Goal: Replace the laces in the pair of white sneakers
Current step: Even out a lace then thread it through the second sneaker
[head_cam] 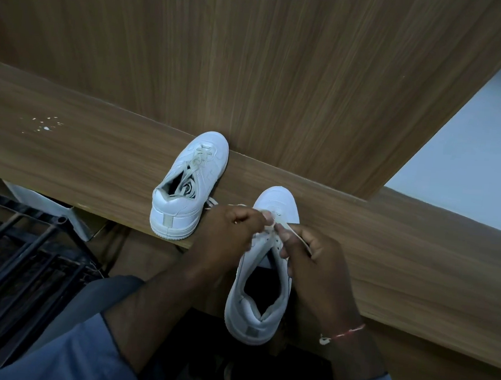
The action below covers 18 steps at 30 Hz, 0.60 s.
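Observation:
Two white sneakers stand on a wooden ledge (pixel 389 264), toes pointing away from me. The left sneaker (pixel 188 190) is laced with a cream lace, its loose ends tucked inside the opening. The right sneaker (pixel 264 283) sits nearer me, its heel hanging over the ledge's front edge. Both hands work at its eyelets near the toe. My left hand (pixel 226 233) pinches a cream lace (pixel 267 226) at the upper eyelets. My right hand (pixel 313 257) pinches another stretch of the same lace, which runs off under its fingers. The eyelets themselves are mostly hidden by my fingers.
A tall wooden panel (pixel 285 70) rises right behind the ledge, touching the left sneaker's toe. A black metal rack (pixel 8 243) stands low at the left. White specks (pixel 44 125) dot the ledge's left part. A pale wall (pixel 475 165) shows at the right.

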Each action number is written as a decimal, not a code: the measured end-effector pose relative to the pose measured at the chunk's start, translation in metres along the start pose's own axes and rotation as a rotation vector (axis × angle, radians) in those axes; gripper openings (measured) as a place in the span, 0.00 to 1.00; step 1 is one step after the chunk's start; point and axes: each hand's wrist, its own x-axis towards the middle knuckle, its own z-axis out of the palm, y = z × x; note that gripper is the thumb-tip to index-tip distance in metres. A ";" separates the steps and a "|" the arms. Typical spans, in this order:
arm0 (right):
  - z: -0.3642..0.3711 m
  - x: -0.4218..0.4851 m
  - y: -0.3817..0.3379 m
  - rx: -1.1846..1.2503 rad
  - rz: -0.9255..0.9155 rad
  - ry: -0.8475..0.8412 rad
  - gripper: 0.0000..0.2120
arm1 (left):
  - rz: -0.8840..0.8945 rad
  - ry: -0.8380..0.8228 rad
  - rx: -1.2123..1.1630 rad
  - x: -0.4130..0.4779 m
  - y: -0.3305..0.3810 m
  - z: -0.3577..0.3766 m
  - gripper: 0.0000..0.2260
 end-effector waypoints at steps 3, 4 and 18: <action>-0.006 -0.004 0.003 -0.018 0.029 -0.062 0.14 | -0.051 0.038 -0.101 0.009 0.000 -0.007 0.11; -0.005 -0.005 0.002 -0.012 0.026 -0.067 0.14 | -0.066 -0.012 -0.087 0.008 -0.001 -0.007 0.13; -0.001 -0.004 0.004 -0.149 -0.060 -0.078 0.18 | -0.122 -0.162 0.025 -0.002 0.000 0.000 0.15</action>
